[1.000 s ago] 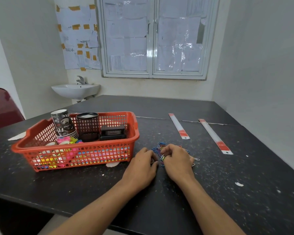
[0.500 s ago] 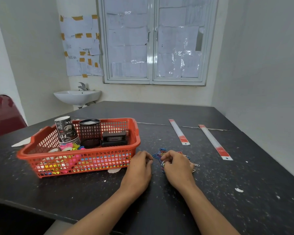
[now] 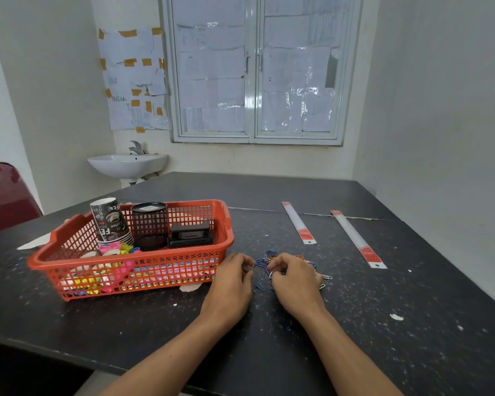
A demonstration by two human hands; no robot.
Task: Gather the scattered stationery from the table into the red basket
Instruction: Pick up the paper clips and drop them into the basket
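Left hand [image 3: 232,281] and right hand [image 3: 295,284], fingers curled, pinched coloured paper clips [image 3: 266,258] on worktop [image 3: 369,347]; red basket [image 3: 169,274] sat just left of left hand.

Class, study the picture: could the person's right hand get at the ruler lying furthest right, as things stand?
Probably yes. Only bare table lies between the right hand and that ruler, though it is busy with the paper clips.

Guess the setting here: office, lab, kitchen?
Probably a small back room or utility room used as a workspace, not a kitchen. There is a wall-mounted washbasin in the corner, a window with panes papered over, and one scuffed black table between bare walls.
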